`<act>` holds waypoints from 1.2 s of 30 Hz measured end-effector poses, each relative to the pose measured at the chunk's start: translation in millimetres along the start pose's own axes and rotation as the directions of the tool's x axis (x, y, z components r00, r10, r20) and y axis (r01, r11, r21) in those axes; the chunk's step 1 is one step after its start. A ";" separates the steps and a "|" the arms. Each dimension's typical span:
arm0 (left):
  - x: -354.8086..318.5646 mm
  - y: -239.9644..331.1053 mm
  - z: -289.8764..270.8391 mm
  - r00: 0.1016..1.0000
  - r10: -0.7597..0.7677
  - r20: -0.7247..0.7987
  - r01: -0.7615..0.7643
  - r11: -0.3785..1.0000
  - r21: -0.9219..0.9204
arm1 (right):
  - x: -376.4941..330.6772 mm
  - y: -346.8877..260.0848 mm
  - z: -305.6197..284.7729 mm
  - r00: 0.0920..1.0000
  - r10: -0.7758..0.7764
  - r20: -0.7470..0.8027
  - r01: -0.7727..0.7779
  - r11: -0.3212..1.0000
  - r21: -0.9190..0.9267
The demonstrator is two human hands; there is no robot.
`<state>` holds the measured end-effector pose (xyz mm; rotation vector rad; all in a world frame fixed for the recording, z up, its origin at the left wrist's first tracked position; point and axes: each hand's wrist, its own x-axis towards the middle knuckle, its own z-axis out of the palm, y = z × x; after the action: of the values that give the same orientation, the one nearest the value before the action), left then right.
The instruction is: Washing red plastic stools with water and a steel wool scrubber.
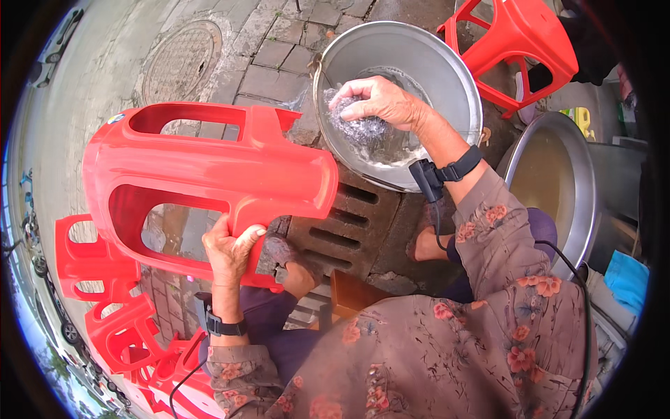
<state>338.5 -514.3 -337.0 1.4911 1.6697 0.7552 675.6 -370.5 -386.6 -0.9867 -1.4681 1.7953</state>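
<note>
A red plastic stool (209,167) lies on its side in front of me, and my left hand (229,250) grips one of its legs from below. My right hand (380,101) reaches into a large metal basin (447,63) and closes on a grey steel-wool scrubber (363,129) at the edge of the shallow soapy water. The basin stands on the pavement just past a drain grate (342,223). Both wrists wear black bands with cables.
Several more red stools (118,314) lie piled at lower left, and another red stool (520,38) stands upright beyond the basin. A second metal basin (579,181) with murky water sits at right. A round manhole cover (181,59) lies at upper left.
</note>
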 end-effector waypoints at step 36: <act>-10.4 17.5 104.2 0.986 0.161 -0.041 -0.155 0.980 0.124 | 14.0 31.5 16.8 0.868 -0.005 -0.497 -0.429 0.499 -0.753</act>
<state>435.9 -528.0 -376.9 1.7188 1.6739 0.7940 653.8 -374.0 -418.0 -2.0001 -1.9843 0.7451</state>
